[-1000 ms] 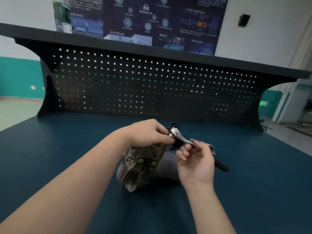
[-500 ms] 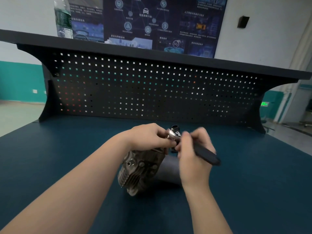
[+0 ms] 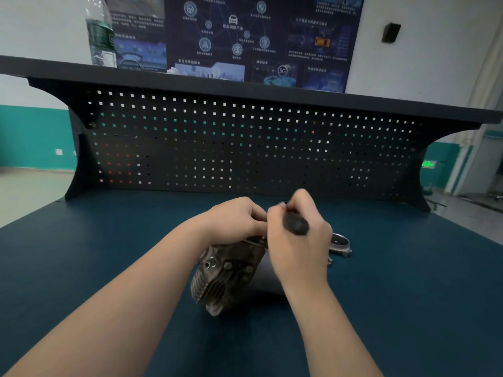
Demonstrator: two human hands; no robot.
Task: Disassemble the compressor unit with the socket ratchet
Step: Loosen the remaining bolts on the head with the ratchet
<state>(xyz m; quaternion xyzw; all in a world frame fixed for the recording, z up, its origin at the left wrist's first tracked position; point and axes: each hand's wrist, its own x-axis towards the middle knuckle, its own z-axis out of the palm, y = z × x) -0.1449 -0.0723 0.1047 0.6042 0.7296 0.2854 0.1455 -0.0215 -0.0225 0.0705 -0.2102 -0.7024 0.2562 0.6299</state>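
Compressor unit (image 3: 228, 273) just below grip

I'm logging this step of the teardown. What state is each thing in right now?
Compressor: lying on its side on the table, finned end toward the camera.
Ratchet: dark handle gripped, head hidden behind the hands.
Left hand: fingers curled at the ratchet's head, atop the compressor.
Right hand: curled round the ratchet handle.
Metal ring: loose on the table, right of the hands.
Bottle: upright on the shelf.
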